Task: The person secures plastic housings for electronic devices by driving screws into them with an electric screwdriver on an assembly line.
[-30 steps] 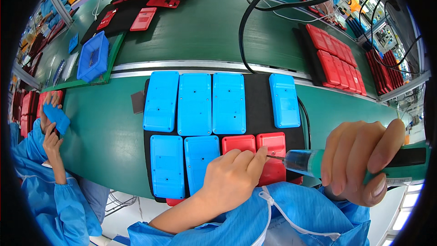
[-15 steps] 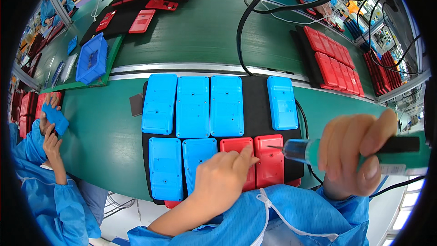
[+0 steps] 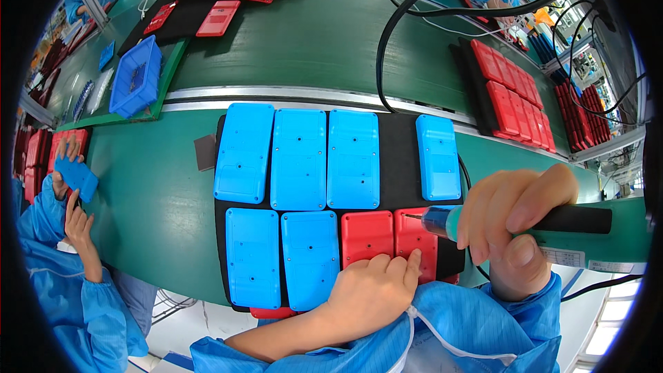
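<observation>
My right hand (image 3: 514,228) is wrapped round a green electric screwdriver (image 3: 625,224) with a black grip strip. Its thin bit points left, over the upper part of the right red plastic casing (image 3: 418,240); whether it touches cannot be seen. My left hand (image 3: 373,297) lies across the lower ends of this casing and the left red casing (image 3: 366,231), index finger stretched onto the right one. Beside them on the black mat (image 3: 395,159) are several blue casings (image 3: 300,159) with small screw holes, in two rows. Parts of other red pieces peek out underneath at the near edge.
A blue bin (image 3: 137,77) of small parts stands at far left. At left, a co-worker's hands (image 3: 77,221) hold a blue casing (image 3: 77,178). Red casings (image 3: 507,107) sit on a mat at far right. A black cable (image 3: 381,62) hangs over the green bench (image 3: 155,186).
My left hand has slid right, from the left red casing onto the right one. My right hand has shifted slightly left and down with the screwdriver. The whole view has shifted a little.
</observation>
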The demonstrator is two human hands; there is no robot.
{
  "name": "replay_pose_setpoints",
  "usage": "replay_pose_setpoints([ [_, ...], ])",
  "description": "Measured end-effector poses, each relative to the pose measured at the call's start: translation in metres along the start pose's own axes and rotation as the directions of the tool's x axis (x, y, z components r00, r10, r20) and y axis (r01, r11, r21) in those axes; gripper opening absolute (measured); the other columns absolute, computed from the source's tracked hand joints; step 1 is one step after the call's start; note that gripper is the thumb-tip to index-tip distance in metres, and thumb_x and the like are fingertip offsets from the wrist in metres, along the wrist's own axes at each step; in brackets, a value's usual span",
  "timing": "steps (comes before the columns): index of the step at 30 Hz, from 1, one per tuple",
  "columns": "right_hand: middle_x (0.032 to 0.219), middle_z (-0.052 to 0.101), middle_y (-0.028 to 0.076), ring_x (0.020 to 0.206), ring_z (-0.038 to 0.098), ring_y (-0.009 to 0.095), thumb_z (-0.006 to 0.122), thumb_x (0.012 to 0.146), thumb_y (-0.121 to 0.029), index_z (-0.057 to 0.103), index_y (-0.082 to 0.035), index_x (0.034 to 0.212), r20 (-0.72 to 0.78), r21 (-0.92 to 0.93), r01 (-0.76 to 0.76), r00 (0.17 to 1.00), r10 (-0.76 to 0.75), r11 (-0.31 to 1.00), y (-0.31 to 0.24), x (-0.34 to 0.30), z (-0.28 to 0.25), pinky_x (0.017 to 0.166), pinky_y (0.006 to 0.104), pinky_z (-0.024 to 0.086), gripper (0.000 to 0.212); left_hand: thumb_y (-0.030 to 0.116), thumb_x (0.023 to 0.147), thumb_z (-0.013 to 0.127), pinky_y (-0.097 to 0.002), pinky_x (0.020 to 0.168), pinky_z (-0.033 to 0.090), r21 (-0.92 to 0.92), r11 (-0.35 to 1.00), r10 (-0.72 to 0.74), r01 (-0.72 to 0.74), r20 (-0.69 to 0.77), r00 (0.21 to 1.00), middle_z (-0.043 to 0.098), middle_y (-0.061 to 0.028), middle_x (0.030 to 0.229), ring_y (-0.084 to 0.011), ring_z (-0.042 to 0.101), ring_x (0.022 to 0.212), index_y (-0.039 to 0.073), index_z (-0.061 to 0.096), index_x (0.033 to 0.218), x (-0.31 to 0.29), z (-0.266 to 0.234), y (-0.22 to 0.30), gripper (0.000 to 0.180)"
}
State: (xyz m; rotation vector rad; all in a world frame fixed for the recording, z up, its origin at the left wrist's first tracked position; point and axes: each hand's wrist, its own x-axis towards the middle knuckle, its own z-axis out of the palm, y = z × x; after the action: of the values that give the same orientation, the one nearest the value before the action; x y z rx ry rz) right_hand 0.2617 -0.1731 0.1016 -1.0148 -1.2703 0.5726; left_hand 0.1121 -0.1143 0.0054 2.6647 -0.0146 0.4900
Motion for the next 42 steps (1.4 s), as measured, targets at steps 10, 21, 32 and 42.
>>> replay_pose_setpoints([
  [10,0.064,0.054,0.011,0.051,0.055,0.020,0.061,0.067,0.009,0.045,0.001,0.084,0.260,-0.051,-0.012,0.965,0.024,0.999,0.005,0.014,-0.006,0.047,0.0309,0.046,0.025,0.012,0.064,0.055,-0.0215,0.044,0.043,-0.036,0.999,0.006,-0.006,-0.003,1.000,0.049,-0.0011,0.062,-0.0127,0.050,0.056,-0.001,0.062,0.096,-0.002,0.002,-0.002,0.035],
  [21,0.050,0.044,0.004,0.036,0.042,0.011,0.061,0.080,-0.012,0.036,-0.007,0.079,-0.095,-0.206,-0.143,0.988,0.126,0.968,0.020,0.016,0.008,0.038,0.0258,0.039,0.025,0.010,0.064,0.055,-0.0197,0.041,0.036,0.059,0.992,0.116,-0.114,-0.020,0.993,0.044,-0.0003,0.058,-0.0113,0.045,0.053,-0.005,0.061,0.098,-0.001,0.010,0.007,0.038],
  [32,0.052,0.045,0.005,0.037,0.041,0.009,0.054,0.077,-0.001,0.037,-0.005,0.079,-0.033,-0.364,-0.118,0.993,0.114,0.924,0.027,0.019,0.008,0.038,0.0247,0.041,0.018,0.011,0.066,0.055,-0.0217,0.041,0.038,0.015,0.995,0.100,-0.100,-0.026,0.995,0.047,-0.0012,0.060,-0.0118,0.048,0.053,-0.004,0.061,0.098,0.000,0.008,0.008,0.036],
  [42,0.055,0.049,0.005,0.044,0.050,0.014,0.055,0.082,-0.014,0.044,-0.003,0.085,-0.181,-0.073,0.141,0.972,-0.152,0.987,0.007,-0.008,0.004,0.042,0.0278,0.043,0.016,0.019,0.068,0.066,-0.0265,0.044,0.042,-0.234,0.971,0.012,-0.049,-0.158,0.987,0.054,-0.0022,0.060,-0.0155,0.053,0.053,0.008,0.066,0.084,-0.022,-0.008,-0.003,0.020],
])
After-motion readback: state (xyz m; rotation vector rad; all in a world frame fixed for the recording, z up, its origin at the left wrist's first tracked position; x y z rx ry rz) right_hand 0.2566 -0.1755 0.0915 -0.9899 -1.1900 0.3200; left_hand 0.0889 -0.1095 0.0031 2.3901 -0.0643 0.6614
